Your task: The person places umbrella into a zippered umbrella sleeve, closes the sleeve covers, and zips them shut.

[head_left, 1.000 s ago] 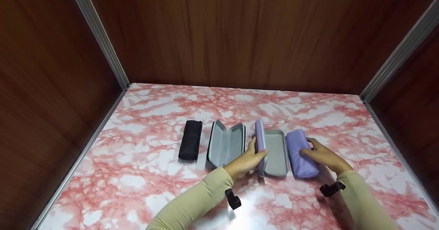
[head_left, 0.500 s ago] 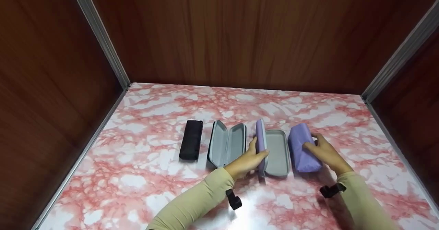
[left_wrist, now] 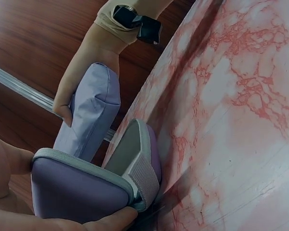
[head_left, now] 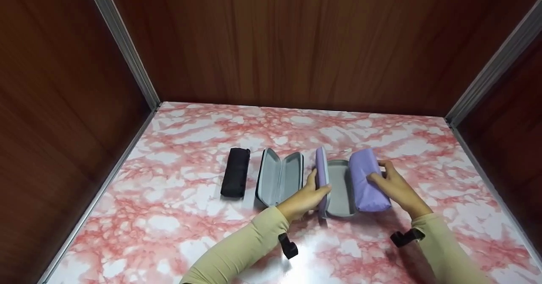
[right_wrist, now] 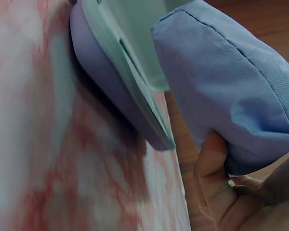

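Observation:
My left hand [head_left: 305, 197] grips the raised lid of a purple hard zip case [head_left: 341, 188], thumb on the lid's rim. The case lies spread on the table, its grey lining showing. A purple oblong cloth bundle [head_left: 367, 181], much like a folded umbrella in its sleeve, is held in my right hand [head_left: 394, 186] off the table. It hangs tilted over the case's right edge, partly above the tray half [left_wrist: 135, 149]. In the right wrist view, the thumb presses into the bundle's cloth [right_wrist: 226, 86]; some of the fingers are hidden behind it.
Left of the purple case stands a dark-edged zip case [head_left: 279, 178], open with grey lining. Further left lies a black oblong cloth bundle [head_left: 236, 172]. The table [head_left: 178, 241] has a red-and-white marbled top, with brown wood-look panels [head_left: 271, 42] behind and at both sides.
My right hand has lifted the purple cloth bundle from the table and brought it left, over the purple case's edge. The left hand has stayed on the lid.

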A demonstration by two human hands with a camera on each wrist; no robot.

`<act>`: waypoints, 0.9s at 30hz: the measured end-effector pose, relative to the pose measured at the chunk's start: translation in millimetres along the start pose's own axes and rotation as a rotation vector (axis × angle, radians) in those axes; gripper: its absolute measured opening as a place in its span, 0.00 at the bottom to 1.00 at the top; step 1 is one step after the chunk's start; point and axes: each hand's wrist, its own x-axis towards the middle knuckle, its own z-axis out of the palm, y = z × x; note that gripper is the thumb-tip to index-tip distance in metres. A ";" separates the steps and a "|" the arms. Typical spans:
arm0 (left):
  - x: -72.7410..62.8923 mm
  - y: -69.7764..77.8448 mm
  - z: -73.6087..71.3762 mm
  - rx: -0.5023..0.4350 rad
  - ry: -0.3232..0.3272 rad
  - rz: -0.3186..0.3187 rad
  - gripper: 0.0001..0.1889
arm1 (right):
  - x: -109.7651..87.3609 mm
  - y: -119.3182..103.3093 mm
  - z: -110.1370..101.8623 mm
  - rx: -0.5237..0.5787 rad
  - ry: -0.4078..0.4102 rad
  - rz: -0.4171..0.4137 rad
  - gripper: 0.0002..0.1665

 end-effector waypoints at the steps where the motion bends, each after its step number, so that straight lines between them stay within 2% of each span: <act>1: -0.2 -0.1 0.2 -0.001 0.000 0.004 0.44 | -0.1 -1.0 1.8 0.008 -0.009 0.001 0.39; 6: 0.6 0.1 0.3 0.014 0.007 0.018 0.43 | 0.3 -4.1 11.1 0.043 -0.049 -0.011 0.42; 12: 0.4 -0.1 -0.7 0.025 0.005 0.010 0.44 | 3.2 -2.6 24.7 0.025 -0.069 -0.015 0.43; 18: -0.4 -0.6 0.6 0.051 0.012 0.012 0.43 | 5.7 -1.4 36.5 -0.051 -0.056 -0.015 0.46; 27: -2.5 0.8 0.8 0.150 0.033 0.032 0.43 | 10.1 -4.8 44.1 -0.158 -0.011 -0.021 0.47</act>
